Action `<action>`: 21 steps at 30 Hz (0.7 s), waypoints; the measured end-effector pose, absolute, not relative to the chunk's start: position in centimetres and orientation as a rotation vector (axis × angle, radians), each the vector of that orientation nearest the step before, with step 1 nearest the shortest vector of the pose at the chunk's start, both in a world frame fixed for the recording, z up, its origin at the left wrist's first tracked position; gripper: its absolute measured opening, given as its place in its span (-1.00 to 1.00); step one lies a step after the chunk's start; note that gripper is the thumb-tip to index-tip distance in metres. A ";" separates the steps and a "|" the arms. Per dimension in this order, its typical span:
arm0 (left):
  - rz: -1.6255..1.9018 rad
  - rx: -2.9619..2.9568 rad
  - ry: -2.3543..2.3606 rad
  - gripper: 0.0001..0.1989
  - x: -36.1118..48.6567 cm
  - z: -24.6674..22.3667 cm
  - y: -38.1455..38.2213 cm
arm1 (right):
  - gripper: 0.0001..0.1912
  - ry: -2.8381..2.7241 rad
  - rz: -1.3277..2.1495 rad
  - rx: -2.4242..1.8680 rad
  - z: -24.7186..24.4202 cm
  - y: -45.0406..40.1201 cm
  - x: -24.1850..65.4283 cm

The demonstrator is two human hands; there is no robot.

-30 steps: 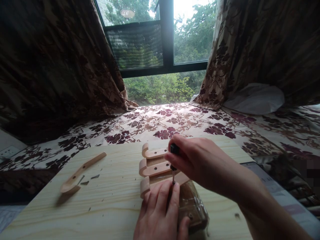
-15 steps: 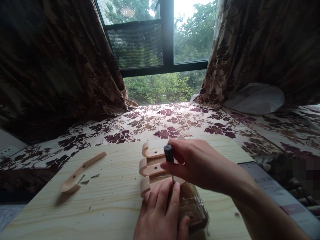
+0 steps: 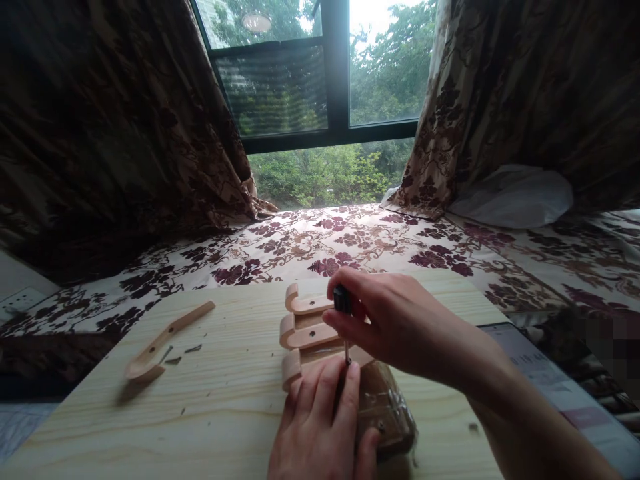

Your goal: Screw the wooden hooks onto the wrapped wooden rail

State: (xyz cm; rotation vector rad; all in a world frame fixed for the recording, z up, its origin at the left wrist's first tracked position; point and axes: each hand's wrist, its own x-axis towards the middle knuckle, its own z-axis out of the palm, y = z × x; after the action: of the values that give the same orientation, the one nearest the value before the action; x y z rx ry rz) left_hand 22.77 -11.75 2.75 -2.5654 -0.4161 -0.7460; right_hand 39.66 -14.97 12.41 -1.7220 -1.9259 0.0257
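Three curved wooden hooks lie across a brown wooden board [image 3: 384, 407] partly wrapped in clear plastic. The far hook [image 3: 306, 303] and the middle hook [image 3: 303, 336] each show a dark screw. My left hand [image 3: 320, 420] presses down on the near hook [image 3: 292, 369] and the board, fingers pointing forward. My right hand [image 3: 380, 310] grips the dark handle of a screwdriver [image 3: 343, 300], held upright. Its shaft reaches down to a screw between my left fingertips.
On the pale wooden table [image 3: 200, 427], a loose curved hook [image 3: 167, 337] and several screws [image 3: 173, 361] lie at the left. A phone [image 3: 540, 373] is at the right, under my right forearm. Beyond are a floral cloth [image 3: 320, 233] and a white plastic bag [image 3: 520, 197].
My right fingers have shifted around the screwdriver handle, which now shows less above them. My left hand stays in place. The view has moved slightly.
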 end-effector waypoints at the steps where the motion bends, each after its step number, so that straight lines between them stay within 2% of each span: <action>1: -0.743 -2.576 -0.418 -0.55 22.8 2.8 -11.8 | -0.90 -1.950 0.045 -1.682 12.4 -15.1 39.6; 4: -0.730 -2.604 -0.433 -0.54 22.8 3.1 -11.8 | -0.93 -2.015 0.044 -1.640 12.3 -15.2 39.3; 10: -0.754 -2.655 -0.453 -0.53 22.6 3.3 -12.2 | -0.80 -1.936 -0.163 -1.793 11.7 -14.9 39.2; 16: -0.666 -2.788 -0.606 -0.55 22.7 3.4 -12.8 | -0.93 -2.052 -0.061 -1.618 11.8 -15.4 38.7; 21: -0.683 -2.842 -0.656 -0.54 22.5 3.5 -13.1 | -0.81 -1.938 -0.177 -1.807 11.6 -14.9 39.1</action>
State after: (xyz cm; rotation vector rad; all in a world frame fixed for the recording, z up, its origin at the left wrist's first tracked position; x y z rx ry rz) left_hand 22.48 -13.12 3.53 -2.8423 -0.6564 -0.6826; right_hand 39.10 -14.93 11.64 -1.8072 -1.9380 -0.1772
